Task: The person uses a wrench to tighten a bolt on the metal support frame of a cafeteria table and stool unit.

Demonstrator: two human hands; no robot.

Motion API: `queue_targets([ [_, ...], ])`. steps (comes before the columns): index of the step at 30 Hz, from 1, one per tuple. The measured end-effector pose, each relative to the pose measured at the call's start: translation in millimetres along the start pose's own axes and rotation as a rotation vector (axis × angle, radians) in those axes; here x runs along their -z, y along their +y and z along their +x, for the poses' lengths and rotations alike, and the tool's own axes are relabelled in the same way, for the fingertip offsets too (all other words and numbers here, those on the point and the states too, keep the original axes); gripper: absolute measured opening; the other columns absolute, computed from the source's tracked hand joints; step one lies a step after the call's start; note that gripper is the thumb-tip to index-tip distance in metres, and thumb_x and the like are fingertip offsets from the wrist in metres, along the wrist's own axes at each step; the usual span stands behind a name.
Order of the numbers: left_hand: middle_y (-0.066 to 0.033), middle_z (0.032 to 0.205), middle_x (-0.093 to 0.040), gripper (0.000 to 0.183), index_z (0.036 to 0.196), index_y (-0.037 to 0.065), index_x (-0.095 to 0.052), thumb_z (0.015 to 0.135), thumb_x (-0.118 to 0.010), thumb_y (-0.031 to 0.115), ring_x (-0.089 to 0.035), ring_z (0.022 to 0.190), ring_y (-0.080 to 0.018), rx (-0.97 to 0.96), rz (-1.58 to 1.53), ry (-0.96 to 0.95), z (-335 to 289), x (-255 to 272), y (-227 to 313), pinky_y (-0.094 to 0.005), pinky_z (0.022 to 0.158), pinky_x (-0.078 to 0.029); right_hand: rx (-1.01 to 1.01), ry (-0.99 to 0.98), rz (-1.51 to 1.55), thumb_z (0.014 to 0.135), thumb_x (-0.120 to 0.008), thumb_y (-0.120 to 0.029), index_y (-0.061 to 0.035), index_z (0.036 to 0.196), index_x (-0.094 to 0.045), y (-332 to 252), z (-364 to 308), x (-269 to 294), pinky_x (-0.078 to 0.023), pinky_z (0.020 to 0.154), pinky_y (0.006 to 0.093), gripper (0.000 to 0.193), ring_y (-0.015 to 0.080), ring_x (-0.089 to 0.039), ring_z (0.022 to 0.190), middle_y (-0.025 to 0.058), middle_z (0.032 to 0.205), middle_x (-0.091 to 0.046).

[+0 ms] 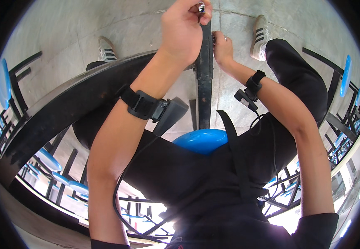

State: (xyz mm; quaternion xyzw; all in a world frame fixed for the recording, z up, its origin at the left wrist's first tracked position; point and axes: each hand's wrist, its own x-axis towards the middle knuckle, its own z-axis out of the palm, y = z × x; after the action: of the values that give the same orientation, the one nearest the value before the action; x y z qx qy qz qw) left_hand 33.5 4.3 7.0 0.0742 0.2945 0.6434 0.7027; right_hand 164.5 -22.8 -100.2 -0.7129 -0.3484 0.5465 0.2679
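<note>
My left hand (183, 31) is at the top of the view, closed in a fist above the end of a black metal bar (205, 64). A small shiny metal piece (201, 7) shows between its thumb and fingers; the rest is hidden in the fist. My right hand (223, 50) is at the right side of the same bar, its fingers bent together against it. Something small and dark shows at those fingertips, too hidden to name. A long black beam (80, 93) meets the bar from the left.
I sit astride a blue round seat (202, 140) joined to the frame. My shoes (260, 39) rest on the grey floor (138, 25) either side. Wrist straps carry devices (172, 115) with loose black cables. More blue seats (346, 76) on black frames stand around.
</note>
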Motion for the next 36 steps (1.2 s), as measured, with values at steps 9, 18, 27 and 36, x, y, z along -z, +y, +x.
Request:
queue_targets([
  [9, -0.0035, 0.062, -0.047, 0.027, 0.068, 0.005, -0.050, 0.083, -0.051, 0.028, -0.041, 0.061, -0.0137, 0.047, 0.023, 0.037, -3.0, 3.1, 23.1, -0.0292, 0.066, -0.035, -0.044, 0.021, 0.014, 0.077, -0.045, -0.033, 0.0048, 0.066, -0.053, 5.3, 5.4, 2.1, -0.042, 0.055, 0.0358, 0.040, 0.0225, -0.052, 0.054, 0.0146, 0.061, -0.054],
  [18, -0.0063, 0.064, -0.044, 0.023, 0.070, 0.008, -0.049, 0.081, -0.047, 0.028, -0.039, 0.064, -0.0174, 0.100, 0.015, -0.090, -5.2, -0.3, 42.0, -0.0338, 0.079, -0.029, -0.056, -0.002, 0.025, 0.080, -0.047, -0.032, -0.0006, 0.064, -0.054, 9.7, 6.6, -1.9, -0.033, 0.047, 0.0296, 0.036, 0.0137, -0.044, 0.048, 0.0057, 0.053, -0.049],
  [27, -0.0027, 0.062, -0.046, 0.017, 0.067, 0.008, -0.046, 0.082, -0.050, 0.015, -0.044, 0.057, -0.0148, -0.020, 0.059, 0.130, 7.9, -15.2, 31.0, -0.0258, 0.057, -0.035, -0.062, 0.008, 0.040, 0.080, -0.047, -0.032, 0.0001, 0.063, -0.054, 4.7, 4.2, -3.3, -0.034, 0.048, 0.0299, 0.037, 0.0145, -0.044, 0.048, 0.0057, 0.054, -0.049],
  [36, -0.0002, 0.057, -0.041, 0.018, 0.066, 0.010, -0.041, 0.080, -0.052, 0.013, -0.039, 0.053, -0.0135, -0.111, 0.131, 0.237, -3.1, -36.8, 28.2, -0.0276, 0.054, -0.032, -0.034, 0.008, 0.064, 0.080, -0.047, -0.031, 0.0001, 0.064, -0.055, 10.4, 6.8, -3.3, -0.033, 0.048, 0.0291, 0.036, 0.0133, -0.043, 0.048, 0.0050, 0.053, -0.049],
])
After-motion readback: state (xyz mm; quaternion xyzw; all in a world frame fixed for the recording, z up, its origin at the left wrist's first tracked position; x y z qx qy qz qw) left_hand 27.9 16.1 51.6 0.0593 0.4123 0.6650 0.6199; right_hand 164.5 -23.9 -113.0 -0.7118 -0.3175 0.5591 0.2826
